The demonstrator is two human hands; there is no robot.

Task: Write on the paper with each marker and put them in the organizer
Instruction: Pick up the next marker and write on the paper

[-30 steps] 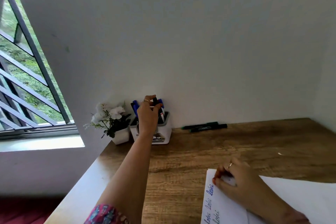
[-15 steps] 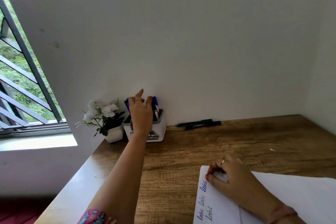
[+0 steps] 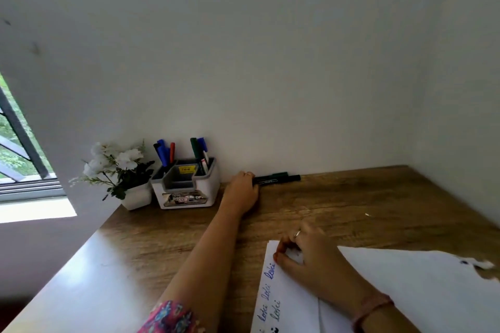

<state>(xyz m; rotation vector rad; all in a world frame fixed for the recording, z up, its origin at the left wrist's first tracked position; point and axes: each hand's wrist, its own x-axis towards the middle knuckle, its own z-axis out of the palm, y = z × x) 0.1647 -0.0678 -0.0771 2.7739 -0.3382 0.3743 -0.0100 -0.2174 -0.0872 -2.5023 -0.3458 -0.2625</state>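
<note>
A white and grey organizer (image 3: 186,192) stands against the back wall, with blue, red and green markers (image 3: 198,151) upright in it. Just to its right, two dark markers (image 3: 278,178) lie side by side on the wooden desk (image 3: 162,238) along the wall. My left hand (image 3: 242,189) is stretched out with its fingers over their left ends; the fingers are hidden, so the grip is unclear. My right hand (image 3: 311,254) presses curled fingertips onto the top left corner of the white paper (image 3: 405,292), which carries blue handwriting (image 3: 270,270) down its left edge.
A small white pot of white flowers (image 3: 136,196) stands left of the organizer at the desk's back left corner. A barred window (image 3: 16,143) is at the far left. Walls close the desk at the back and right. The paper's far right corner is torn.
My left hand has left the organizer and moved right and down onto the ends of the two markers on the desk. The right hand stays on the paper.
</note>
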